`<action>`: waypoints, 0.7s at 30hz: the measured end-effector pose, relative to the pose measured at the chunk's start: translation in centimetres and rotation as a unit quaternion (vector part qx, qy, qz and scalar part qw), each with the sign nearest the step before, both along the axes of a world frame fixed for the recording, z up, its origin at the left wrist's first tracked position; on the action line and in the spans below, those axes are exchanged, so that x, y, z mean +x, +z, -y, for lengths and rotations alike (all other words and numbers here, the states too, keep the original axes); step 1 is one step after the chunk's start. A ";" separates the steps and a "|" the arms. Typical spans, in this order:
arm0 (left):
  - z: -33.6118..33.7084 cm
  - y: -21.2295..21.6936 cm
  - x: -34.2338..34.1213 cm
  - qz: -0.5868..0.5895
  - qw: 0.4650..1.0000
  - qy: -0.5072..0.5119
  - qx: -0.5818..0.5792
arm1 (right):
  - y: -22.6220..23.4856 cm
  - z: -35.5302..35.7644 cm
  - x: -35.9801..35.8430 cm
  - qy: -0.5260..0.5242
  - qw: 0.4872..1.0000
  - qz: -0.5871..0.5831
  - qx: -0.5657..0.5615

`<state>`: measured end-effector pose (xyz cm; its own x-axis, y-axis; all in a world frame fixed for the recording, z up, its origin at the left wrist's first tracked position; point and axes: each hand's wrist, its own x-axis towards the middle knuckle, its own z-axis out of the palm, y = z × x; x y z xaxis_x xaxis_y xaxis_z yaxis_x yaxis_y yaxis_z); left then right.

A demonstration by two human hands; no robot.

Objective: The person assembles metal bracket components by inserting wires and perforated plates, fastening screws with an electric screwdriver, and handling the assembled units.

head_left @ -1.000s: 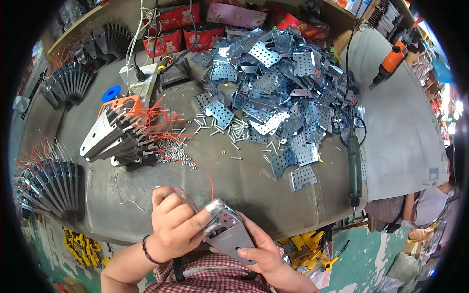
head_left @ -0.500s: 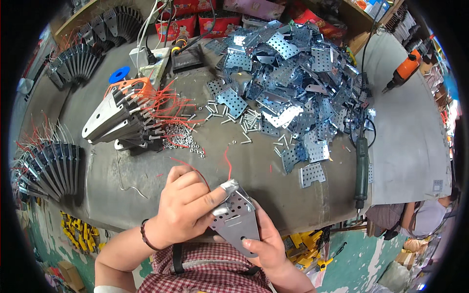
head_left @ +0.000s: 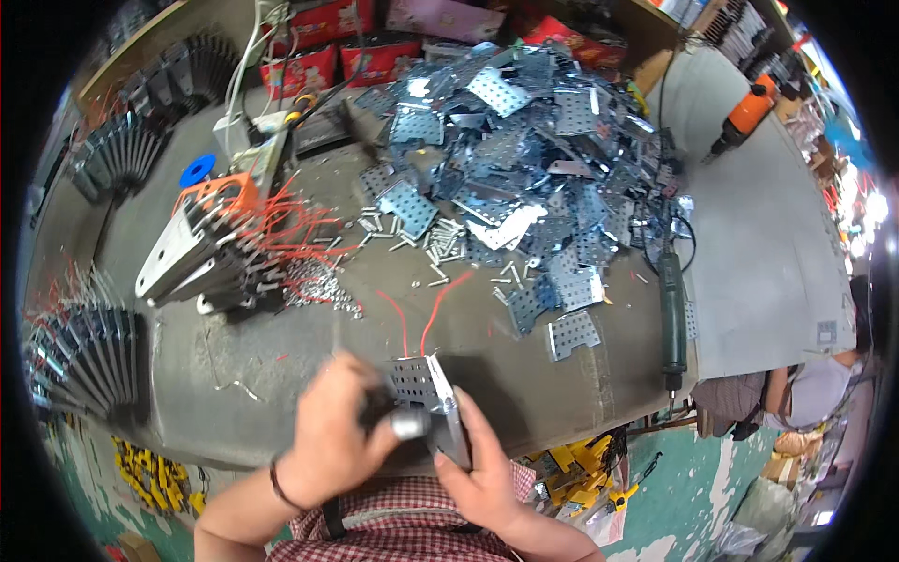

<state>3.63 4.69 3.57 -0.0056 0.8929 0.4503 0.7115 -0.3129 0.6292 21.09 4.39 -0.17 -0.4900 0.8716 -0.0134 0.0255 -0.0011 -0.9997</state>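
My right hand (head_left: pixel 479 468) grips a grey metal housing (head_left: pixel 448 433) near the table's front edge, fingers on its right side and thumb across its lower end. A perforated plate (head_left: pixel 413 381) sits in the housing's upper part, and two red wires (head_left: pixel 434 309) stick out of its far end. Close against the left side is my left hand (head_left: pixel 328 426), its fingers smeared by motion. Silver wrapping covers one of its fingertips, close to the housing. Whether those fingers hold anything cannot be made out.
A heap of perforated metal plates (head_left: pixel 524 150) lies at the back, with loose screws (head_left: pixel 445 242) and nuts (head_left: pixel 323 286) before it. Wired housings (head_left: pixel 187 248) stand left. A green electric screwdriver (head_left: pixel 672 323) hangs at right, an orange one (head_left: pixel 749 112) beyond.
The housing has turned more upright, its wired end pointing away from me. My left hand has moved down from the top end to its left side. The whole view has shifted slightly.
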 end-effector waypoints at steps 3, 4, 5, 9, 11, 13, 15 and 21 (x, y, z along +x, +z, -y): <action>0.3 -0.9 1.3 0.112 0.981 -0.093 -0.132 | 0.3 0.4 -1.3 -0.046 0.981 0.052 0.182; 0.0 -0.6 1.8 0.165 0.975 -0.064 -0.136 | 0.2 0.4 -1.4 -0.057 0.983 0.038 0.172; -0.1 -0.5 1.4 0.166 0.975 -0.069 -0.131 | 0.5 -0.2 -0.9 -0.061 0.982 0.040 0.177; 0.2 -1.9 -0.5 0.286 0.905 -0.127 -0.288 | 0.3 -6.4 6.7 -0.027 0.922 0.204 0.327; 1.4 -2.1 -1.0 0.359 0.867 -0.107 -0.329 | 0.4 -11.1 12.2 -0.294 0.787 0.383 0.383; 3.4 -0.8 -1.3 0.402 0.850 -0.034 -0.339 | 1.4 -14.4 16.6 -0.379 0.663 0.528 0.371; 3.3 -1.6 -1.4 0.447 0.822 -0.021 -0.352 | 1.9 -15.7 20.3 -0.371 0.668 0.560 0.319; 3.7 -2.0 -2.0 0.400 0.844 -0.002 -0.357 | 2.2 -14.3 18.5 -0.300 0.951 0.073 0.005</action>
